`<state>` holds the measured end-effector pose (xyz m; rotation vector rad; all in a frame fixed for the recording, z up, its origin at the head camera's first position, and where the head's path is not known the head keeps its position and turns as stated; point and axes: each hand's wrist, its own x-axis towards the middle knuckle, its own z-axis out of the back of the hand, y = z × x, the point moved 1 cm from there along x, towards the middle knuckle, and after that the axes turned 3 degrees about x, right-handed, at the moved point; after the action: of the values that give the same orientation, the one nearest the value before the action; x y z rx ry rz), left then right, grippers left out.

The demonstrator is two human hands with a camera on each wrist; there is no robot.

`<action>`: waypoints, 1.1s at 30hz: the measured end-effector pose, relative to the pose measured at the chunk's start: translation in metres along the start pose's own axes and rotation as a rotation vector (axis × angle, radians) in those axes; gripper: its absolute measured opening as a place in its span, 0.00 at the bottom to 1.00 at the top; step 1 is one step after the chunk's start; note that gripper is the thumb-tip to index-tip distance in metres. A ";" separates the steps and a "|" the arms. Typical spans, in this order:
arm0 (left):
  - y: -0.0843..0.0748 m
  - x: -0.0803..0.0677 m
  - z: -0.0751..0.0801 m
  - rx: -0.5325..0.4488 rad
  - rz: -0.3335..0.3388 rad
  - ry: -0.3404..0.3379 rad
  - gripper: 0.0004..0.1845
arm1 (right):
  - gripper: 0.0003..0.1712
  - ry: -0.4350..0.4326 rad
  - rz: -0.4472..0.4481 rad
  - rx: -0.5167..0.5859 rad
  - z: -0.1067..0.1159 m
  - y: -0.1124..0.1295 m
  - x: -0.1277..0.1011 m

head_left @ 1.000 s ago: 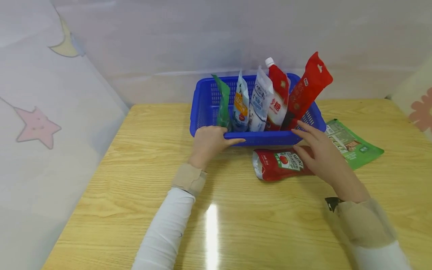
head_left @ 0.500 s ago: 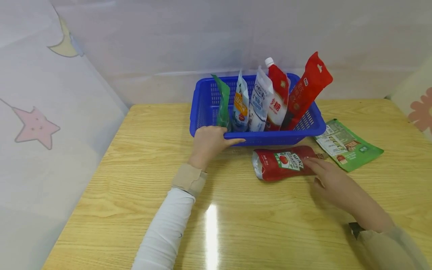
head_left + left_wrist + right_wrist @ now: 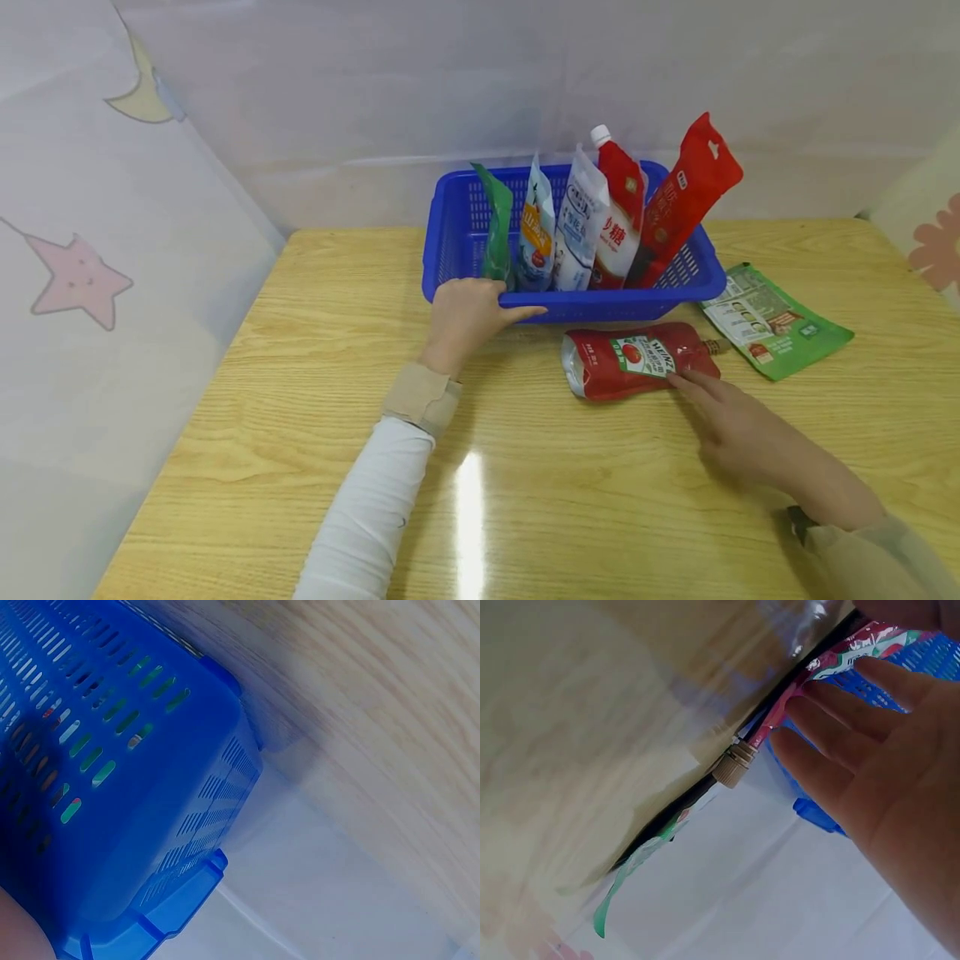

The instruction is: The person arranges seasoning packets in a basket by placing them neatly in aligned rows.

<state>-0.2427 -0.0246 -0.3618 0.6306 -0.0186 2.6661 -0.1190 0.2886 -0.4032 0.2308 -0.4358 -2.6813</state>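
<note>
My left hand [image 3: 467, 321] grips the front rim of the blue plastic basket [image 3: 600, 307], thumb along the outside and fingers over the edge. Upright inside lean a green packet [image 3: 497, 229], an orange-and-white packet [image 3: 536, 237], a white packet [image 3: 580, 221], a red capped pouch [image 3: 619, 217] and a long red packet [image 3: 686, 196]. On the table before the basket lies a red Heinz ketchup pouch [image 3: 609, 371], its cap pointing right. My right hand [image 3: 750, 433] reaches to its lower right edge, fingertips on the pouch. The right wrist view has those fingers [image 3: 817, 761] extended, not curled round it.
A green-and-white packet [image 3: 802, 337] lies flat on the wooden table [image 3: 337, 333], right of the basket and just beyond the ketchup cap. Behind the basket rises a pale wall covering [image 3: 360, 92]; a similar one with a pink star [image 3: 82, 283] stands at the left.
My right hand has left the basket's front rim area and drawn back toward the right, down to the ketchup pouch's near edge. My left hand and the basket have stayed put.
</note>
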 end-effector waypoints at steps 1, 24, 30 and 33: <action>0.000 0.000 0.000 0.000 0.001 0.001 0.34 | 0.44 0.010 -0.001 -0.005 -0.001 0.000 0.000; -0.001 0.000 0.001 0.018 -0.021 -0.042 0.34 | 0.40 -0.064 0.072 -0.110 0.005 0.023 0.043; -0.001 0.000 0.001 0.040 -0.025 -0.050 0.34 | 0.37 -0.103 0.043 -0.183 0.005 0.028 0.054; -0.001 0.000 0.001 0.044 -0.022 -0.051 0.34 | 0.35 -0.142 0.034 -0.213 0.004 0.032 0.059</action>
<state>-0.2419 -0.0240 -0.3609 0.7084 0.0327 2.6352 -0.1615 0.2371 -0.3949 -0.0289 -0.1913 -2.6942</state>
